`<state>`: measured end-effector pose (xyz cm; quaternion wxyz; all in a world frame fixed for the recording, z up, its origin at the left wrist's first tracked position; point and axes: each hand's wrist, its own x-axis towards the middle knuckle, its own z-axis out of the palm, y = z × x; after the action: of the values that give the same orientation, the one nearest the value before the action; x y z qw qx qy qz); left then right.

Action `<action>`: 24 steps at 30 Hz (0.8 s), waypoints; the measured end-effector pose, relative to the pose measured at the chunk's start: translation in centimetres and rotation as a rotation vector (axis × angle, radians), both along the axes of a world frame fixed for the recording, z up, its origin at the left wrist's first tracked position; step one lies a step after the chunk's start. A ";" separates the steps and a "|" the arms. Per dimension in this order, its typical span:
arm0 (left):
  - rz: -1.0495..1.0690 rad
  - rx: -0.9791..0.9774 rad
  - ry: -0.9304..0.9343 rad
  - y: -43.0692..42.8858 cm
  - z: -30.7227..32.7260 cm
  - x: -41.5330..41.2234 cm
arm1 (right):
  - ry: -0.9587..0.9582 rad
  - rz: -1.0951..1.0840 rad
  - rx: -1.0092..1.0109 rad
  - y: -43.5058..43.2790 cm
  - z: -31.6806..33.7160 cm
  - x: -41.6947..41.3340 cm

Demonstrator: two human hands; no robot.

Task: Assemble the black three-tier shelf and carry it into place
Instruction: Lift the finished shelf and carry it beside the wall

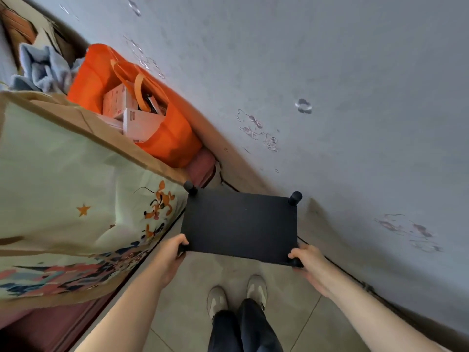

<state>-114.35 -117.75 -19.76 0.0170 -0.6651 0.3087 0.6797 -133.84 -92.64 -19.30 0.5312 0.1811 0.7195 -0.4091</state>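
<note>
The black shelf (239, 223) is seen from straight above, so only its flat top tier and two round post caps at the far corners show; the lower tiers are hidden. It stands in the gap between a cartoon-print bag and the grey wall. My left hand (175, 252) grips the near left corner post. My right hand (305, 260) grips the near right corner post.
A large fabric storage bag (76, 199) with cartoon prints fills the left. Behind it an orange tote (157, 133) holds white boxes. The grey wall (330, 97) with sticker marks runs along the right. My feet (236, 293) stand on the tiled floor just behind the shelf.
</note>
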 end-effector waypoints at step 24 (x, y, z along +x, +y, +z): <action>-0.661 -0.314 -0.121 -4.6 -5.2 -5.6 | 0.033 -0.067 0.053 -2.1 -5.4 0.2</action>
<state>-119.94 -122.39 -25.00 0.1517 -0.5628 0.6058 0.5415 -133.67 -94.73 -24.66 0.5001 0.2124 0.7324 -0.4105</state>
